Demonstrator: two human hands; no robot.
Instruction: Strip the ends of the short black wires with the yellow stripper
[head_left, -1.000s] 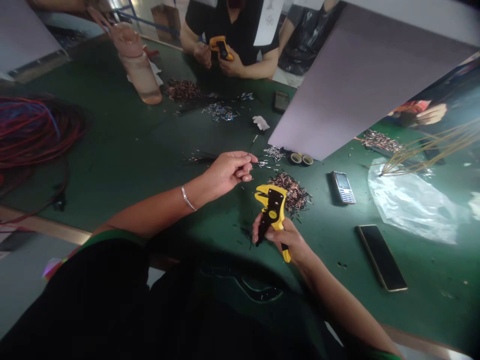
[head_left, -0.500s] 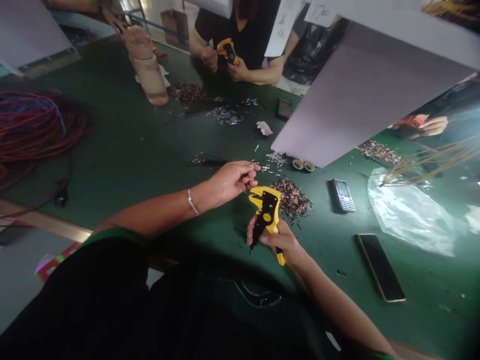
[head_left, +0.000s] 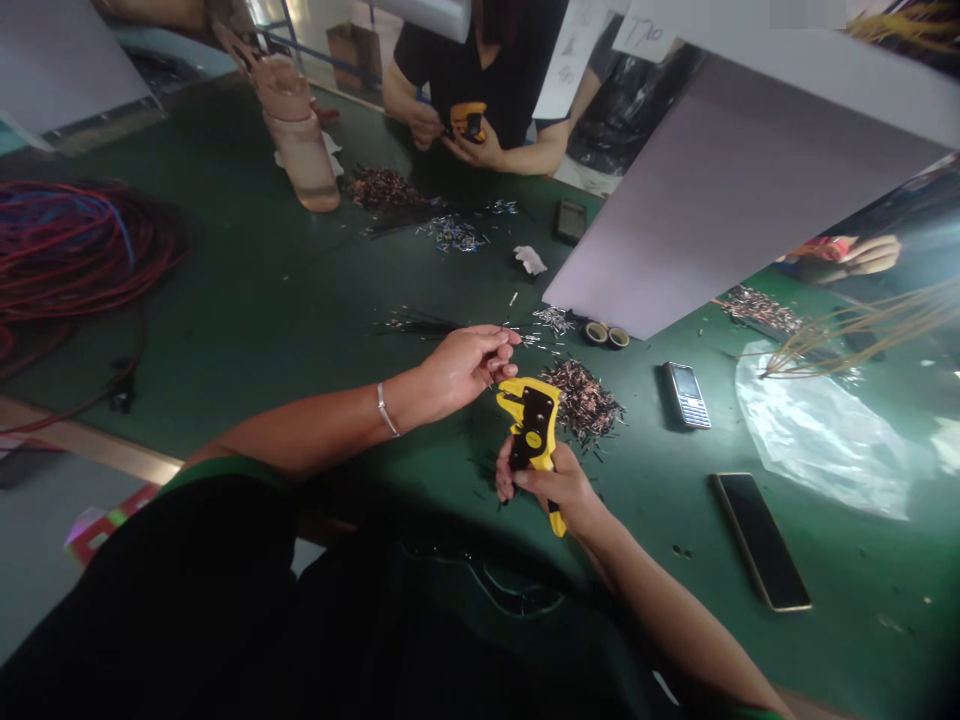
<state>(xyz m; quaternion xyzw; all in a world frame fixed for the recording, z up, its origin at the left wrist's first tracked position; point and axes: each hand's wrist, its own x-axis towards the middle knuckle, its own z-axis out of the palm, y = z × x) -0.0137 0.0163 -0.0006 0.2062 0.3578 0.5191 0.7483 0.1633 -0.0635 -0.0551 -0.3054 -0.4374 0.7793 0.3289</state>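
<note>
The yellow and black wire stripper (head_left: 537, 412) is in my right hand (head_left: 564, 485), whose fingers wrap round its handles; its jaws point up and to the left. My left hand (head_left: 463, 366) is closed in a pinch just beyond those jaws, thumb against fingers. What it pinches is too small to make out. Thin black wires (head_left: 421, 323) lie on the table behind the left hand. Small silvery pieces (head_left: 553, 319) are scattered past its fingertips. Beside the stripper's head is a heap of short dark and copper-coloured scraps (head_left: 589, 400).
Right of me lie a keypad phone (head_left: 687, 395), a smartphone (head_left: 761, 540) and a clear plastic bag (head_left: 825, 435). Two small rolls (head_left: 606, 334) sit by a pale panel (head_left: 667, 200). A bottle (head_left: 306, 160) and red cable coil (head_left: 75, 255) stand left. Across sits a co-worker (head_left: 480, 90).
My hands have barely moved; the wire stripper has shifted slightly downward in view. The co-worker across the table has turned their yellow tool and brought their hands closer together.
</note>
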